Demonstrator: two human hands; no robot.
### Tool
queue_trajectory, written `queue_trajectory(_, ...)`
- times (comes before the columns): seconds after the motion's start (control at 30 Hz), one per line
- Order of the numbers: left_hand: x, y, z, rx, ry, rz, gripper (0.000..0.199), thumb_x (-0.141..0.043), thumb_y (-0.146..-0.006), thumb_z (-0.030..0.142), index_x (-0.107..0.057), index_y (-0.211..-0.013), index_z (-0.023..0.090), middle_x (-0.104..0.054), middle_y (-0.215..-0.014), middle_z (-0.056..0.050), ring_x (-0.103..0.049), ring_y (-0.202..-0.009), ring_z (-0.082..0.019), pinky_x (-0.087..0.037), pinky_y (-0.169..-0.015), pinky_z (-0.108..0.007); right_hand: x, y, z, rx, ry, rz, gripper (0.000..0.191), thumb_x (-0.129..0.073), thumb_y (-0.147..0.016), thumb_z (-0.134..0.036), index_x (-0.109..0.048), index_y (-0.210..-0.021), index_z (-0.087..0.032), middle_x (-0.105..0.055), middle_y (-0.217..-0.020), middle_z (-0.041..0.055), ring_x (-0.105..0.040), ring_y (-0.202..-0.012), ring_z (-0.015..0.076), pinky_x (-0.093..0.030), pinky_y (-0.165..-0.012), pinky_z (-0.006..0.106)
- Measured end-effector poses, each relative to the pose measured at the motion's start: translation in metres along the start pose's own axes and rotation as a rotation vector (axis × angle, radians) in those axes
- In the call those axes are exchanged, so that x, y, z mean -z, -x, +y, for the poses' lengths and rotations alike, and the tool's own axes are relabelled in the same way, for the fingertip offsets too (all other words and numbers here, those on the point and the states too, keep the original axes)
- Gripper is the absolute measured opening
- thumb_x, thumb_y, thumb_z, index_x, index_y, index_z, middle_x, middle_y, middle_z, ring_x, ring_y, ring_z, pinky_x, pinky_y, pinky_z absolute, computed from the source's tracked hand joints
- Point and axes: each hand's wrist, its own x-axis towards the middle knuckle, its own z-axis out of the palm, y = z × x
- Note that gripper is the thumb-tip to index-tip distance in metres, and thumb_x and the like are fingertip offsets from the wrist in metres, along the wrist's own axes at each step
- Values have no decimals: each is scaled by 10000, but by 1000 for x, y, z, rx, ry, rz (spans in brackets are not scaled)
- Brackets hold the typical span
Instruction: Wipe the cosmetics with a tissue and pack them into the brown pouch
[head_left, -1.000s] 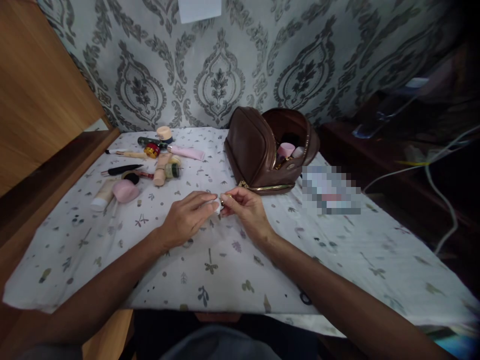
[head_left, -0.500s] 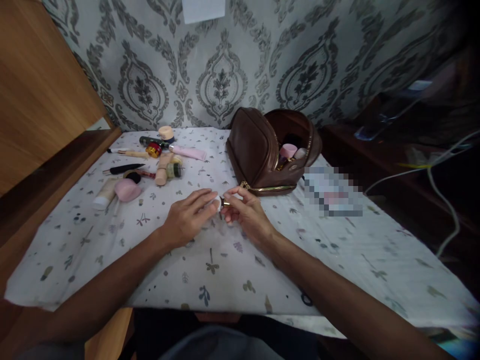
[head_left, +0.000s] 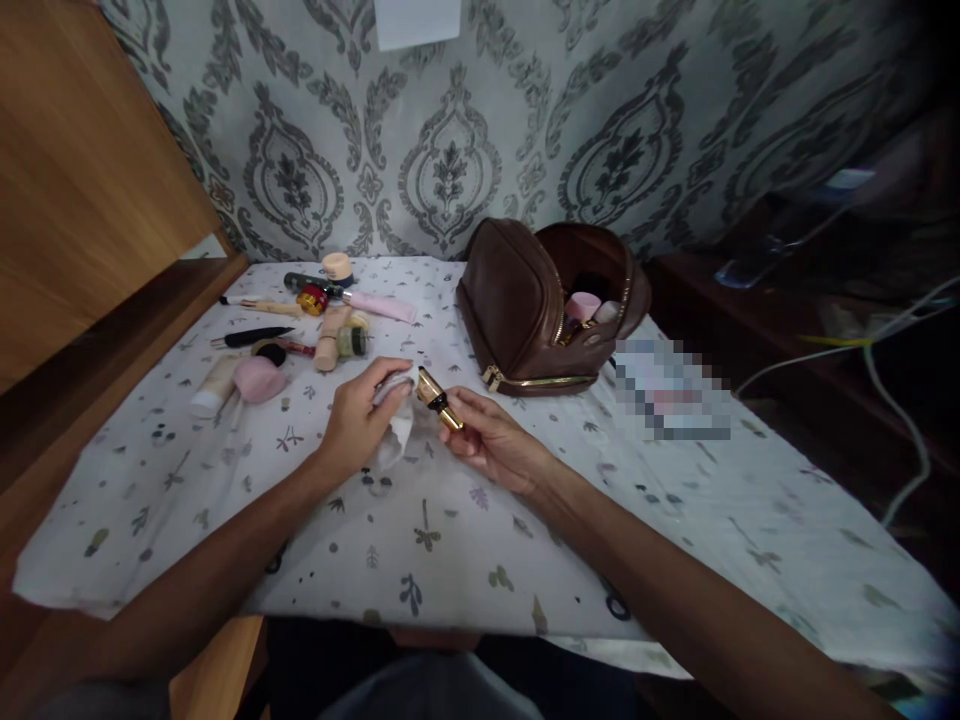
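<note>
the left hand (head_left: pixel 358 418) pinches a white tissue (head_left: pixel 400 430); apart from it, the right (head_left: pixel 496 442) grips a gold-and-black tube (head_left: pixel 430 388), nearer the table's (head_left: pixel 457 585) front edge than the brown bag (head_left: pixel 504 300).

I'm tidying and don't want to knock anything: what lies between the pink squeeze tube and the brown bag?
Only patterned cloth shows between the pink squeeze tube and brown bag, in the head view.
</note>
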Motion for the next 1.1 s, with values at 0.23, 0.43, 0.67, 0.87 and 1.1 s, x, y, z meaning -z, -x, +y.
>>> queue_trajectory(0.23, -15, 3, 2, 461, 713, -58, 374, -677, -847, 474, -609, -1082, 191, -711, -885, -15, -655, -677, -142, -509, -585, -242, -3, -3, 14, 132, 171, 1, 503, -798, -698, -525, -468, -930, -225, -691, -659, -40, -544, -449, 80, -325, -397, 166)
queue_trajectory(0.43, -22, 6, 23, 573, 991, -226, 401, -773, -758, 470, -623, -994, 183, -732, -858, -39, -698, -698, -189, -562, -631, -305, -2, -3, 16, 271, 261, 121, 481, -796, -698, -503, -423, -846, -237, -614, -584, -95, -521, -419, 82, -335, -388, 175)
queue_trajectory(0.67, -17, 5, 26, 575, 964, -200, 340, -823, -722, 391, -703, -988, 218, -749, -909, -22, -704, -815, -183, -560, -744, -273, -5, 6, 3, 495, 469, 208, 397, -779, -718, -493, -494, -753, -219, -448, -555, -91, -389, -482, 74, -315, -452, 201)
queue_trajectory(0.87, -16, 11, 15, 736, 1030, -367, 446, -846, -692, 391, -710, -1086, 232, -761, -935, -51, -717, -807, -199, -554, -703, -259, 5, 30, -28, 641, 611, 348, 318, -701, -802, -513, -628, -837, -205, -539, -686, -24, -429, -545, 95, -355, -484, 232)
queue_trajectory(1.1, -17, 13, 4, 883, 873, -398, 549, -859, -646, 451, -705, -1109, 199, -767, -1005, -90, -707, -873, -226, -538, -718, -240, 44, 70, -127, 945, 760, 658, 323, -737, -795, -471, -586, -898, -206, -567, -693, -36, -463, -529, 87, -394, -494, 223)
